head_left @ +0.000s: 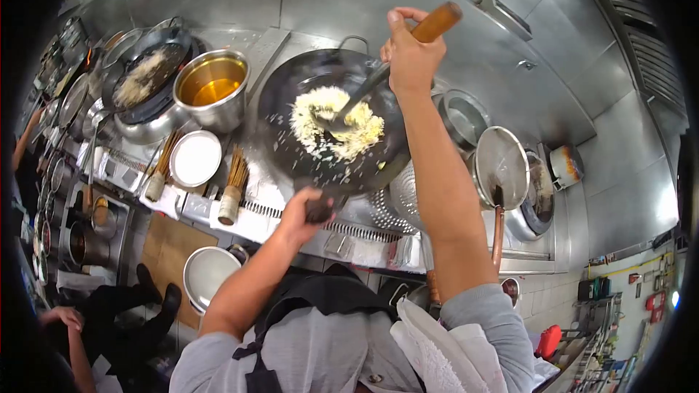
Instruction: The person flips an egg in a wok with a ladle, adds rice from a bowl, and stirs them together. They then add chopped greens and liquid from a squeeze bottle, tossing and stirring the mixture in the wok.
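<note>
My left hand (300, 217) is closed around the dark handle (320, 209) of a large black wok (280, 156). A mound of rice (309, 113) with yellow, egg-like bits lies in the wok, with loose grains scattered about it. My right hand (415, 54) is wrapped round the wooden grip of a wok ladle (371, 84), above the wok's far right side. The ladle slants down to the left, its head among the rice and partly hidden by it.
Left of the wok stand a steel pot (231, 110) of amber liquid, a white bowl (195, 159) and bamboo brushes (231, 193). A mesh strainer (502, 167) is at right. A white-topped pot (211, 273) sits lower left, near another person's shoes (171, 298).
</note>
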The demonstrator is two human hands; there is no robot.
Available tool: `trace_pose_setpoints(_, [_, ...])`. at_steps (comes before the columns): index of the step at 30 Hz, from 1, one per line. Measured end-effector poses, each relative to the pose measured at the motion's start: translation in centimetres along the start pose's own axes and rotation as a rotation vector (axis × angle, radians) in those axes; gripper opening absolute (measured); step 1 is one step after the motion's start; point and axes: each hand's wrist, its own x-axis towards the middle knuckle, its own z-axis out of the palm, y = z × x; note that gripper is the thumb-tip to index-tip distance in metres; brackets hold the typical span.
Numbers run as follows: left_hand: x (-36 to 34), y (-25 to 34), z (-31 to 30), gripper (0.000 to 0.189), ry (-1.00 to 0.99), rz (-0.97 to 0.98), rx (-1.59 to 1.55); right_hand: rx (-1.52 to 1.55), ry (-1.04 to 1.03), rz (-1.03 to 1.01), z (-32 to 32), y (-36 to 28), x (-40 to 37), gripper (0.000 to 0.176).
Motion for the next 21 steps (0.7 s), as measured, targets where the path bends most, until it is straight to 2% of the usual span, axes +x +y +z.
trace_pose_setpoints(1, [-0.9, -0.9, -2.0, 0.014, -0.020, -0.012, -0.025, 0.022, 0.006, -0.044, -0.4, -0.8, 0.7, 0.021])
trace_pose_setpoints(2, [-2.0, -1.5, -3.9, 0.022, -0.041, -0.049, 0.043, 0.046, 0.014, -0.083, -0.6, -1.8, 1.3, 0.022])
trace_pose_setpoints(3, [-2.4, -2.1, -5.6, 0.024, -0.099, -0.083, 0.055, 0.076, 0.017, -0.103, -0.7, -3.3, 2.6, 0.015])
trace_pose_setpoints(6, [-3.0, -1.9, -2.6, 0.022, -0.010, -0.021, 0.005, 0.056, -0.046, -0.046, 0.0, -6.5, 6.6, 0.016])
trace_pose_setpoints(7, [-2.9, -0.3, 0.4, 0.016, 0.054, -0.045, 0.011, 0.035, -0.046, -0.006, 0.8, -7.8, 7.4, 0.016])
trace_pose_setpoints(8, [-0.8, 0.5, 1.4, 0.010, 0.067, -0.034, -0.034, 0.015, -0.049, 0.029, 1.6, -8.9, 8.2, 0.017])
trace_pose_setpoints(10, [3.5, 1.2, 1.9, 0.011, 0.028, -0.032, 0.035, 0.014, -0.070, -0.039, 2.3, -10.2, 8.5, 0.017])
trace_pose_setpoints(12, [5.5, 1.5, 1.1, 0.012, 0.072, -0.048, 0.041, 0.002, -0.076, -0.096, 2.4, -9.0, 7.6, 0.017])
trace_pose_setpoints(14, [6.2, 1.7, 0.5, 0.013, 0.057, -0.072, 0.038, -0.034, -0.058, -0.158, -0.1, -4.8, 4.4, 0.015])
trace_pose_setpoints(16, [6.1, 1.7, 0.7, 0.016, 0.063, -0.055, 0.024, -0.019, -0.109, 0.029, -0.8, 2.2, 0.1, 0.016])
trace_pose_setpoints(19, [6.2, 2.2, 0.7, 0.016, 0.057, -0.086, 0.045, -0.044, -0.260, 0.046, -0.8, 1.4, -1.1, 0.015])
trace_pose_setpoints(21, [5.5, 2.2, 1.4, 0.016, 0.105, -0.064, 0.023, -0.051, -0.289, 0.048, -1.5, -1.7, -2.1, 0.017])
